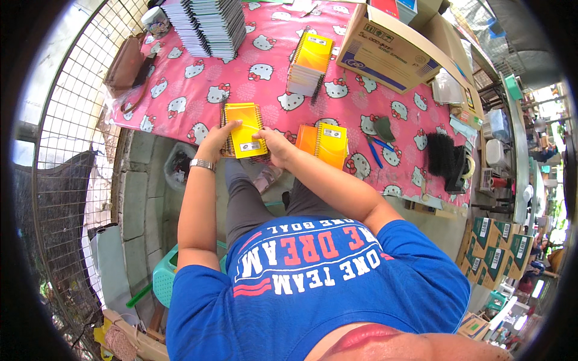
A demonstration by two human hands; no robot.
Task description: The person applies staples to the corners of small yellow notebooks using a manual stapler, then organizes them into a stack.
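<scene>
Held notebooks (244, 129): a small stack with glossy yellow covers and dark coil binding showing along both sides, at the worktop's near edge; directions below run from here, 12 being the far side.
Left grip (217, 143): closed around the stack's left side, thumb on the top cover.
Right grip (275, 146): closed on the lower right corner, thumb over the edge.
Worktop (274, 114): smooth pink covering printed with white cat faces.
Loose notebooks (330, 144): yellow and orange covers, coil-bound, at 3 o'clock.
Yellow-topped pile (313, 54): neat block of coil-bound notebooks, between 1 and 2 o'clock.
Tall pile (205, 30): pale page edges, dark coils, at 11 o'clock.
Pliers (376, 151): blue handles, at 3 o'clock.
Black bundle (441, 155): bristly, farther out at 3 o'clock.
Pouch (124, 63): brown, soft-looking, strapped, at 10 o'clock; contents hidden.
Carton (385, 57): brown cardboard, at 2 o'clock; red and blue flat items show at its top.
Clear bag (179, 167): crinkled plastic, below the worktop at 8 o'clock; dark stuff inside, too unclear to name.
</scene>
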